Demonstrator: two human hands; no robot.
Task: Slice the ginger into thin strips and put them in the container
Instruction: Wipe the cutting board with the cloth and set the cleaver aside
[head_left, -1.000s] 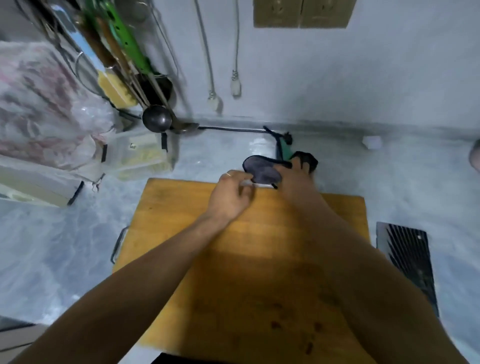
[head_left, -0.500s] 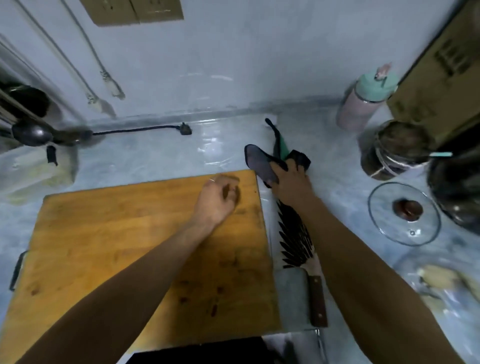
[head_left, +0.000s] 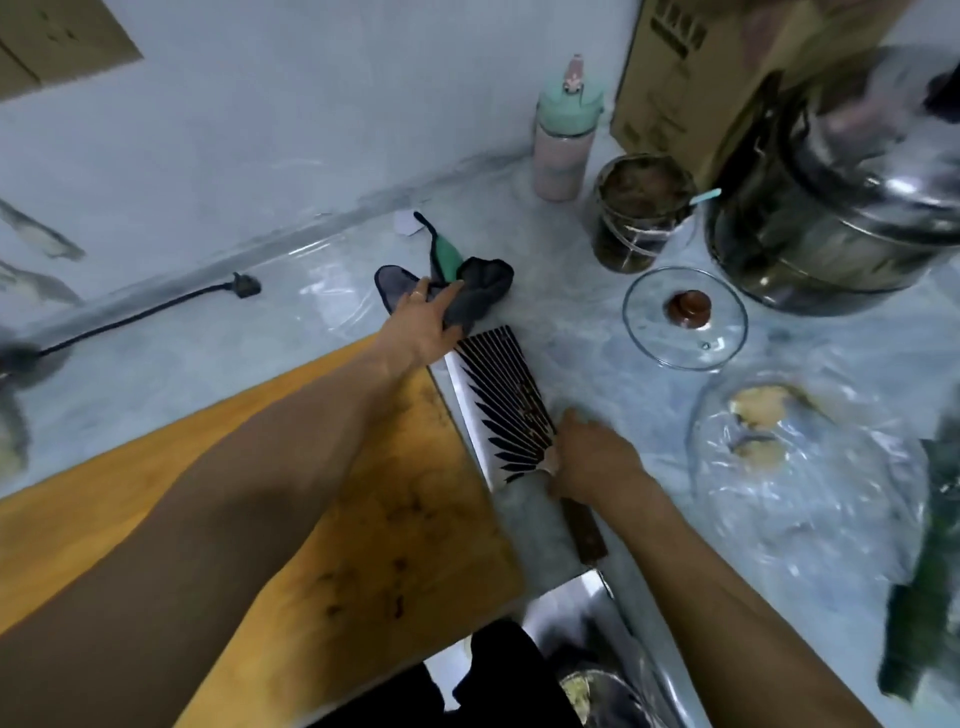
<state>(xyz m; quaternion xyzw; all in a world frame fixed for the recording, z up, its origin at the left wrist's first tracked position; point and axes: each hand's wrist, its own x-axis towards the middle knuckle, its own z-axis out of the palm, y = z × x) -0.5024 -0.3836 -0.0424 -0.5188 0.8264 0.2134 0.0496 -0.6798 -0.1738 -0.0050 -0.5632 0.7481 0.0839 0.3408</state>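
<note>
A wooden cutting board (head_left: 415, 525) lies in front of me with only dark stains on it. A cleaver (head_left: 498, 395) with a black fan pattern on its blade lies on the counter along the board's right edge. My right hand (head_left: 592, 462) grips it where the blade meets the wooden handle. Past the board's far corner, my left hand (head_left: 423, 319) holds a dark grey cloth (head_left: 480, 286). Pale ginger pieces (head_left: 761, 410) sit inside clear plastic wrapping at the right, blurred.
A glass lid (head_left: 727, 332) lies on the counter right of the cloth. Behind it stand a glass jar (head_left: 639, 218), a pink and green bottle (head_left: 563, 140), a steel pot (head_left: 831, 223) and a cardboard box (head_left: 685, 73). A black plug (head_left: 245, 285) lies at the left. A steel sink edge (head_left: 597, 587) is below.
The view has swung right. My right hand let go of the cloth and came down onto the cleaver. My left hand left the board and took the cloth.
</note>
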